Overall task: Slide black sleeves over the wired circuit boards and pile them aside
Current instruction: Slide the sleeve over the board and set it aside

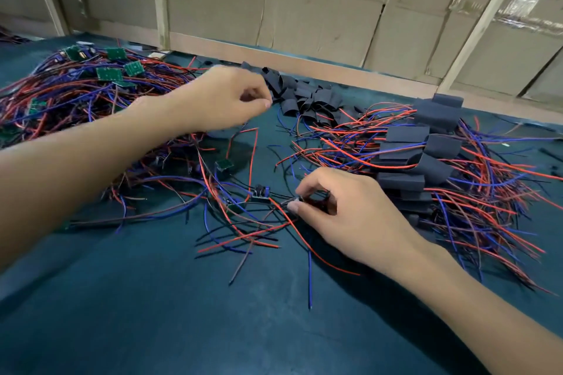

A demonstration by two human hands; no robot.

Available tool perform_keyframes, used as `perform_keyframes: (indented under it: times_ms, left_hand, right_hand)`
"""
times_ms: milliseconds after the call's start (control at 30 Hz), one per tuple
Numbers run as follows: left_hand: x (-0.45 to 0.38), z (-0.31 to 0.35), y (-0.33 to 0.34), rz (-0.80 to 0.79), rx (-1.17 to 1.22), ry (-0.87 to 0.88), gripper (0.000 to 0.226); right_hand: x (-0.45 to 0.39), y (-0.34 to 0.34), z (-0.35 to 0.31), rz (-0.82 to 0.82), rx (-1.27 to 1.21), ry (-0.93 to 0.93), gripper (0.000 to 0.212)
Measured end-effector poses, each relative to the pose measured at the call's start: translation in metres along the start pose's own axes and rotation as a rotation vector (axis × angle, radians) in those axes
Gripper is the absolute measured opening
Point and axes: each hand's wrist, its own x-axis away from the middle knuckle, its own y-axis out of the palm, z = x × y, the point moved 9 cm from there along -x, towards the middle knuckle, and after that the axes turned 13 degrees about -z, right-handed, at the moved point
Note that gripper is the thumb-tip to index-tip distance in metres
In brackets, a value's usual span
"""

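Over the dark green table [152, 298], the left hand [225, 97] reaches toward loose black sleeves [307, 100], fingers curled, seemingly empty; the right hand [344, 210] pinches wires beside a small wired circuit board [261, 194].

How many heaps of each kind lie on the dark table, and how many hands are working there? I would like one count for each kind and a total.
Heap of bare wired boards: 1
Heap of empty black sleeves: 1
Pile of sleeved boards: 1
Hands: 2 (left hand, right hand)
Total: 5
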Motion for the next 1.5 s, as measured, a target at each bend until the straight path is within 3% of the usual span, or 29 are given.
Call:
perform_keyframes:
  times_ms: [167,267,333,433,533,700,833,1033,1133,1200,1300,1400,1500]
  left_hand:
    - [-0.054,-0.071,0.007,-0.228,-0.227,-0.32,0.028]
    - [-0.069,-0.093,0.011,-0.267,-0.328,-0.384,0.021]
    - [-0.078,-0.098,0.014,-0.254,-0.41,-0.389,0.028]
    - [-0.088,-0.1,0.033,-0.324,-0.588,-0.354,0.048]
    - [-0.091,-0.106,0.05,-0.426,-0.64,-0.376,0.047]
    - [-0.097,-0.108,0.048,-0.349,-0.555,-0.33,0.033]
    - [-0.09,-0.112,0.044,-0.339,-0.44,-0.436,0.044]
    - [-0.081,-0.087,0.034,-0.185,-0.497,-0.358,0.026]
    - [-0.076,-0.079,0.028,-0.233,-0.535,-0.345,0.04]
    - [-0.07,-0.069,0.021,-0.254,-0.525,-0.323,0.032]
    - [-0.057,-0.034,-0.001,-0.106,-0.412,-0.194,0.025]
    - [-0.017,0.001,-0.026,0.133,-0.06,-0.123,0.026]
    - [0.025,0.024,-0.016,0.151,0.361,-0.103,0.031]
  right_hand:
    - [0.003,-0.005,-0.001,0.022,-0.079,-0.017,0.025]
    - [0.01,-0.012,-0.002,0.074,-0.19,-0.051,0.045]
    - [0.013,-0.019,-0.006,0.12,-0.211,-0.083,0.051]
    - [0.014,-0.028,-0.009,0.182,-0.175,-0.128,0.042]
    - [0.015,-0.034,-0.007,0.239,-0.199,-0.158,0.026]
    - [0.02,-0.041,-0.004,0.318,-0.283,-0.238,0.023]
    - [0.029,-0.057,-0.005,0.464,-0.222,-0.301,0.022]
    - [0.029,-0.075,0.013,0.554,-0.462,-0.287,0.049]
    - [0.026,-0.074,0.027,0.53,-0.564,-0.201,0.04]
    - [0.022,-0.073,0.035,0.493,-0.636,-0.148,0.03]
    - [0.015,-0.07,0.05,0.446,-0.777,-0.08,0.019]
    - [0.011,-0.066,0.059,0.407,-0.912,-0.048,0.015]
    - [0.009,-0.069,0.06,0.438,-1.062,-0.095,0.012]
